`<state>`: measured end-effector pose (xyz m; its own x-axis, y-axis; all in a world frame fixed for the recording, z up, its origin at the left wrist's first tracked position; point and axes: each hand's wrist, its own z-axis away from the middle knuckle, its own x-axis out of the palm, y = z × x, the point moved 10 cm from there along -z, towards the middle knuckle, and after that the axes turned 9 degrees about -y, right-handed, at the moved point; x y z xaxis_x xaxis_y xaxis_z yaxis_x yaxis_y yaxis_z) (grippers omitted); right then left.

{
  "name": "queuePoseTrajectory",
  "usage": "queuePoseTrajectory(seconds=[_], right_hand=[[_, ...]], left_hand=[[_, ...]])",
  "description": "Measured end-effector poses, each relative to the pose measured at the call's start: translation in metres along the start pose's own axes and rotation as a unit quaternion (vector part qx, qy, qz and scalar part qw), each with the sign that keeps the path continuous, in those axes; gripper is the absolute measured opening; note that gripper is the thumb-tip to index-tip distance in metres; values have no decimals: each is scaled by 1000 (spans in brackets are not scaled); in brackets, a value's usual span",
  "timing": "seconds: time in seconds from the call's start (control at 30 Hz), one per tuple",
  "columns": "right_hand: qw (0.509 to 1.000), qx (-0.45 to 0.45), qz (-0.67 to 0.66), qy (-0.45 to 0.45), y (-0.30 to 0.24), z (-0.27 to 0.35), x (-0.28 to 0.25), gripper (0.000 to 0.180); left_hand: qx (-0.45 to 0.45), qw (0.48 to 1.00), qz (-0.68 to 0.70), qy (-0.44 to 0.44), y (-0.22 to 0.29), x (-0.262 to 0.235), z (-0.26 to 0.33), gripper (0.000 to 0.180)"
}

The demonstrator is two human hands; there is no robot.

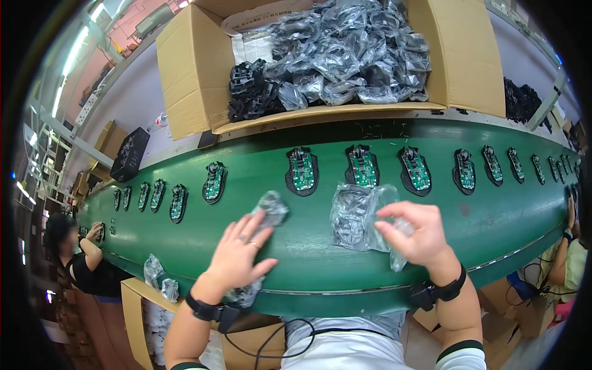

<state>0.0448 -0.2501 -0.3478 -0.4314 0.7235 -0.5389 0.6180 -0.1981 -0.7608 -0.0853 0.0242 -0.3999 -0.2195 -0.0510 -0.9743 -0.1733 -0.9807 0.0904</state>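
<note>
My left hand point(239, 251) lies flat on the green conveyor belt point(308, 246), fingers spread, with a crumpled clear plastic bag point(272, 207) at its fingertips and more plastic under the wrist. My right hand point(414, 233) pinches the edge of a clear plastic bag point(361, 216) that holds a black part and rests on the belt. Just beyond both hands a row of black mouse bases with green circuit boards point(362, 167) runs along the belt.
A large open cardboard box point(197, 68) full of bagged black parts point(351, 49) stands behind the belt. A person sits at the left point(77, 259), another at the right point(570, 259). A cardboard box point(132, 308) with crumpled bags sits below the belt's near edge.
</note>
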Motion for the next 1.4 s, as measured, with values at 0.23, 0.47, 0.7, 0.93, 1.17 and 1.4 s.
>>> queuePoseTrajectory(seconds=[0.23, 0.47, 0.7, 0.93, 1.17, 1.4], right_hand=[[943, 53, 281, -167, -29, -12, 58, 41], [923, 44, 321, -206, 12, -4, 87, 29], [954, -38, 259, -146, -7, 8, 76, 30], [869, 193, 416, -185, 17, 9, 45, 71], [889, 34, 360, -281, -29, 13, 106, 49], [910, -224, 158, -311, -73, -13, 167, 38]], left_hand=[[-221, 970, -62, 81, -90, -20, 51, 63], [34, 973, 130, 189, 51, -64, 23, 49], [144, 957, 192, 163, 72, -30, 5, 52], [151, 958, 205, 130, 75, -17, 12, 51], [122, 964, 182, 150, 69, -15, 14, 57], [56, 971, 147, 182, 30, -12, 8, 57]])
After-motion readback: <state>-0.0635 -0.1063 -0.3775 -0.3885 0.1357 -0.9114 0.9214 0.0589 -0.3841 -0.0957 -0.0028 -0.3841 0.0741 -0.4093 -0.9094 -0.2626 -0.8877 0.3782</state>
